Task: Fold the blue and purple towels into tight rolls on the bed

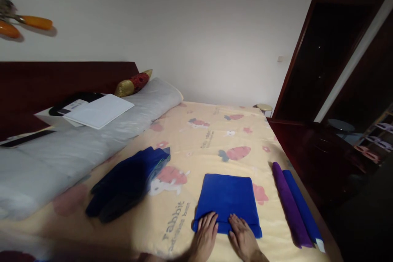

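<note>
A folded bright blue cloth (227, 196) lies flat on the yellow printed bedsheet (190, 139). My left hand (205, 237) rests on the cloth's near left edge, fingers stretched out flat. Beside it, my right hand (242, 237) lies on the near right edge, fingers likewise spread and flat. Neither hand holds anything. To the right of the cloth lie a rolled purple cloth (290, 208) and, touching it, a rolled blue cloth (302, 208).
A heap of dark blue cloths (125, 184) sits to the left. Grey bedding (76, 147) runs along the headboard, with papers (98, 110) and a red-gold cushion (133, 83) on it. Dark wooden furniture (310, 147) borders the bed's right edge.
</note>
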Demonstrator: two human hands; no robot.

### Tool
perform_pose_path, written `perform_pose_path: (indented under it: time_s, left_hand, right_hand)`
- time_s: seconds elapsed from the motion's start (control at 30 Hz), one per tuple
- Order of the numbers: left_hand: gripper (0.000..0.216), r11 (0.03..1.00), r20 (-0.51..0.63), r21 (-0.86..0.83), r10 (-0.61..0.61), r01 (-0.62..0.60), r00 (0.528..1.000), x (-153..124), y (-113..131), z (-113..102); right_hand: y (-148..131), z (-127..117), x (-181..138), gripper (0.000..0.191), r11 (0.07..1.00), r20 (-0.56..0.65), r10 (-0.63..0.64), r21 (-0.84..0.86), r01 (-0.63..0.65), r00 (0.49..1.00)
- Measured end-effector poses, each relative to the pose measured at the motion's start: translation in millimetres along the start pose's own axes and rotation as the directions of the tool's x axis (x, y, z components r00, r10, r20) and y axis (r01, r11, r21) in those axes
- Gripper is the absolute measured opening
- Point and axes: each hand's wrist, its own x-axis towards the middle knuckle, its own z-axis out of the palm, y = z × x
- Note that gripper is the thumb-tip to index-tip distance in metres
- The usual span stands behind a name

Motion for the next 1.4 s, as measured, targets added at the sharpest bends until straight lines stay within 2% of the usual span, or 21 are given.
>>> perform_pose_path:
  time_s: [0.1,0.2,0.27,0.33,0.43,0.5,0.6,0.73,0.87,1.0,1.13,1.2,1.3,1.4]
  left_hand:
    - [0.042,0.999,0.051,0.043,-0.016,0.013,0.999,-6.3,-28.2,-18.2]
    - [0.039,0.991,0.031,0.101,-0.091,0.087,0.995,-11.6,-37.0,-20.2]
    - [0.037,0.973,-0.031,0.143,-0.18,0.182,0.983,-11.7,-27.3,-11.8]
    - [0.04,0.967,-0.062,0.147,-0.202,0.209,0.977,-9.1,-8.8,0.6]
    - [0.048,0.998,0.019,0.043,-0.039,0.038,0.999,-3.2,18.6,16.7]
    - [0.049,0.998,0.075,-0.035,0.048,-0.046,0.996,-0.3,24.0,20.6]
    - [0.047,0.999,0.117,-0.046,-0.013,0.018,0.993,-1.2,6.3,13.8]
    - [0.044,0.98,0.125,0.046,-0.198,0.194,0.972,-9.3,-28.7,-1.7]
    - [0.041,0.951,0.048,0.126,-0.292,0.284,0.955,-8.9,-30.0,-3.6]
    - [0.04,0.958,-0.05,0.14,-0.246,0.25,0.968,2.0,-6.1,4.3]
    - [0.042,0.998,0.04,0.007,-0.064,0.064,0.997,13.7,24.5,19.1]
    - [0.044,1.0,0.096,-0.028,0.007,-0.004,0.995,18.1,33.8,25.9]
    - [0.041,1.0,0.112,0.009,0.003,-0.004,0.994,20.3,26.6,27.7]
    - [0.04,0.989,0.042,0.114,-0.099,0.094,0.994,15.6,-3.7,17.9]
  right_hand:
    - [41.3,-14.5,-26.1,0.051,0.997,0.004,0.04,-0.06,-0.04,0.999]
    - [65.8,-21.2,-43.7,0.05,0.985,-0.04,0.069,-0.155,-0.074,0.997]
    - [61.8,-17.5,-41.9,0.047,0.971,-0.101,0.087,-0.213,-0.107,0.991]
    - [43.3,-9.0,-29.4,0.044,0.967,-0.148,0.068,-0.233,-0.102,0.987]
    - [7.6,4.1,-3.4,0.047,0.986,-0.107,-0.073,-0.156,0.056,0.992]
    - [-5.9,8.4,7.5,0.052,0.984,-0.049,-0.158,-0.085,0.153,0.986]
    - [4.8,6.0,1.6,0.056,0.99,-0.001,-0.126,-0.072,0.125,0.992]
    - [51.3,-3.3,-34.5,0.056,0.99,-0.05,0.073,-0.117,-0.078,0.996]
    - [73.7,-5.4,-53.5,0.056,0.975,-0.108,0.157,-0.14,-0.172,0.982]
    - [55.9,-6.0,-37.9,0.053,0.971,-0.153,0.153,-0.158,-0.177,0.976]
    - [15.9,-0.9,-9.7,0.048,0.996,-0.077,-0.017,-0.09,0.01,0.997]
    - [0.8,7.2,0.4,0.049,0.995,-0.087,-0.07,-0.071,0.064,0.994]
    - [2.4,17.6,0.9,0.051,0.993,-0.152,-0.068,-0.106,0.052,0.986]
    - [33.5,14.8,-17.8,0.05,0.985,-0.201,0.063,-0.145,-0.094,0.978]
